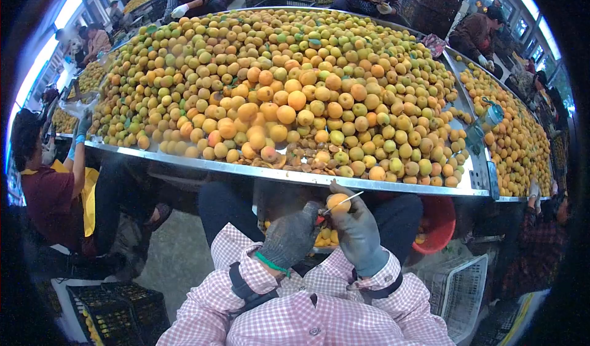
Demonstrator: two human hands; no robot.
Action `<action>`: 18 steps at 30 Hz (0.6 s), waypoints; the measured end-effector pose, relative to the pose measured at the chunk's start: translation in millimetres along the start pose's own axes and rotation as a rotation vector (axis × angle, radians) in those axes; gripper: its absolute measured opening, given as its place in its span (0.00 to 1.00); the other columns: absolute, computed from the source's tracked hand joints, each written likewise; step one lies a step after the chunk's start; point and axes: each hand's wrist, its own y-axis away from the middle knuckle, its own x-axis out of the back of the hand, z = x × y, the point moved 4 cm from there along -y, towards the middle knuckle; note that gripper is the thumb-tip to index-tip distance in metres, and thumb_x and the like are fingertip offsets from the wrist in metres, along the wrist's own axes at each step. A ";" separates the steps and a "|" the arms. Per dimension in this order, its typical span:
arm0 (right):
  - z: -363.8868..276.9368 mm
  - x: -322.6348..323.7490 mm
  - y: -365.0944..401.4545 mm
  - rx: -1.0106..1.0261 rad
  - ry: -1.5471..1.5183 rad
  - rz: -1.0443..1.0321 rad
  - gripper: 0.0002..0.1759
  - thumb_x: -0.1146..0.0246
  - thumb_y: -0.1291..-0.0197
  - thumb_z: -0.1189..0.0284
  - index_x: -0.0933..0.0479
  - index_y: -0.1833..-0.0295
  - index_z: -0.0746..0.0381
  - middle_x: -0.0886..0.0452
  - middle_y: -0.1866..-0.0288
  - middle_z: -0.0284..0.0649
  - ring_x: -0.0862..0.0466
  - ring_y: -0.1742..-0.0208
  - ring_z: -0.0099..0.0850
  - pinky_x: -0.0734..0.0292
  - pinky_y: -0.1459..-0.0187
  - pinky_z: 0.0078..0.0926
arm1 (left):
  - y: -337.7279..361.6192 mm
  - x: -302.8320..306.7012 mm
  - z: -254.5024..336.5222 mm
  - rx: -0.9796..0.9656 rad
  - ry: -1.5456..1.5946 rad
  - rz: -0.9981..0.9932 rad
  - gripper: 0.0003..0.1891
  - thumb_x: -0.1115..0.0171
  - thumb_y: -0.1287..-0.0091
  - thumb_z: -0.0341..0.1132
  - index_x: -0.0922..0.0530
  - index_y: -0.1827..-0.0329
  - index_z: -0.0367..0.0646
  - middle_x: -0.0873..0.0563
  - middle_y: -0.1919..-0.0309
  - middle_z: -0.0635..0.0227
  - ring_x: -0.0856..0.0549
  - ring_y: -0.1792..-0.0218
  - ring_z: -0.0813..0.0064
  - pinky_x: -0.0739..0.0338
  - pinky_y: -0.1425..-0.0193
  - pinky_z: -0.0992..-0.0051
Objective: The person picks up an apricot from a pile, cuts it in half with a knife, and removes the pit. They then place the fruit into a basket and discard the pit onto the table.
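Note:
My left hand (pixel 286 238), in a dark knitted glove with a green cuff, is closed around the red handle of a small knife (pixel 351 196). The thin blade lies across an orange-yellow apricot (pixel 338 204). My right hand (pixel 360 238), in a grey coated glove, grips that apricot between thumb and fingers. Both hands are close together above my lap, just in front of the table's metal rim (pixel 264 169). Below them, between my knees, yellow fruit pieces (pixel 326 238) show in a container partly hidden by my hands.
A large heap of apricots (pixel 270 88) covers the table, with brownish scraps (pixel 301 160) near its front edge. A red basin (pixel 437 226) and a white crate (pixel 464 290) stand at right; black crates (pixel 120 312) at lower left. A person (pixel 55 180) sits at left; others work around.

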 end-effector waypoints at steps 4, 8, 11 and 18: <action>3.6 1.2 2.3 0.117 0.230 0.074 0.27 0.37 0.40 0.66 0.33 0.39 0.67 0.25 0.48 0.41 0.23 0.51 0.25 0.25 0.50 0.19 | 3.3 4.3 5.7 -0.015 -0.021 0.047 0.16 0.41 0.39 0.40 0.28 0.51 0.43 0.17 0.78 0.53 0.16 0.74 0.51 0.23 0.71 0.56; 14.1 -5.7 -3.5 -0.047 -0.275 0.066 0.27 0.36 0.40 0.66 0.32 0.40 0.67 0.24 0.50 0.39 0.21 0.52 0.26 0.23 0.52 0.21 | 1.7 3.9 -0.4 -0.039 -0.028 0.073 0.16 0.40 0.40 0.41 0.27 0.53 0.43 0.17 0.78 0.54 0.16 0.75 0.53 0.23 0.73 0.58; 14.5 2.4 -2.0 -0.042 -0.160 0.052 0.26 0.36 0.40 0.70 0.33 0.40 0.67 0.23 0.51 0.40 0.20 0.54 0.27 0.22 0.54 0.22 | 2.2 3.2 -1.8 -0.033 -0.122 0.073 0.11 0.43 0.41 0.34 0.26 0.56 0.43 0.18 0.77 0.56 0.16 0.75 0.56 0.24 0.74 0.60; 5.2 8.9 5.8 0.269 0.500 0.128 0.27 0.35 0.45 0.79 0.34 0.39 0.68 0.23 0.53 0.40 0.20 0.55 0.26 0.22 0.53 0.21 | 1.5 -8.6 -6.6 -0.122 -0.015 0.079 0.14 0.40 0.41 0.36 0.25 0.53 0.44 0.17 0.77 0.57 0.16 0.74 0.55 0.23 0.70 0.61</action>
